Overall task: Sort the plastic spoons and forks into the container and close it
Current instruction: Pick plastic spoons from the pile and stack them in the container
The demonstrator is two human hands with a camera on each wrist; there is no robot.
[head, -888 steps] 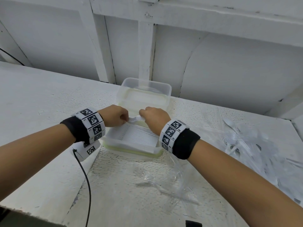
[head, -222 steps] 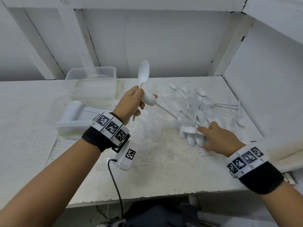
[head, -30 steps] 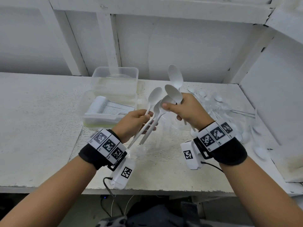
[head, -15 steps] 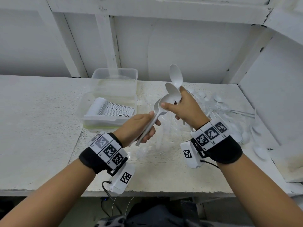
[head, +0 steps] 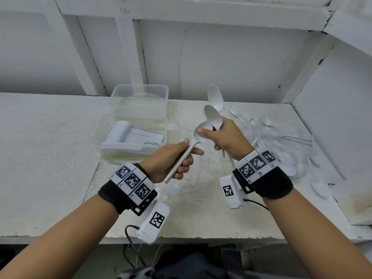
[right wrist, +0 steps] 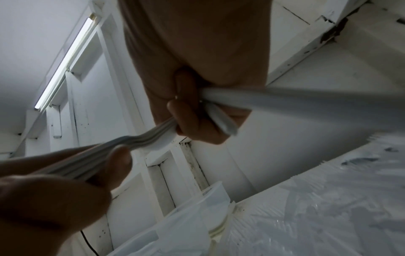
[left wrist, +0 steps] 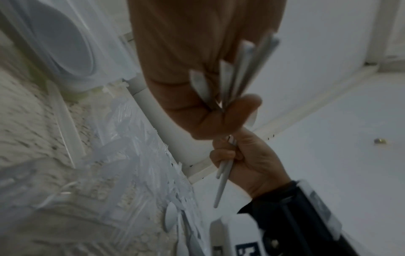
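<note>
left hand (head: 171, 160) grips stacked white plastic spoon handles (head: 181, 160) | right hand (head: 227, 135) fingers curl round more white spoons (head: 213, 111), thumb pinching a bowl | clear rectangular plastic container (head: 132, 137) at 10 o'clock, open | risk: misaligned bowls fan out, bundle slips onto table (head: 50, 158)
</note>
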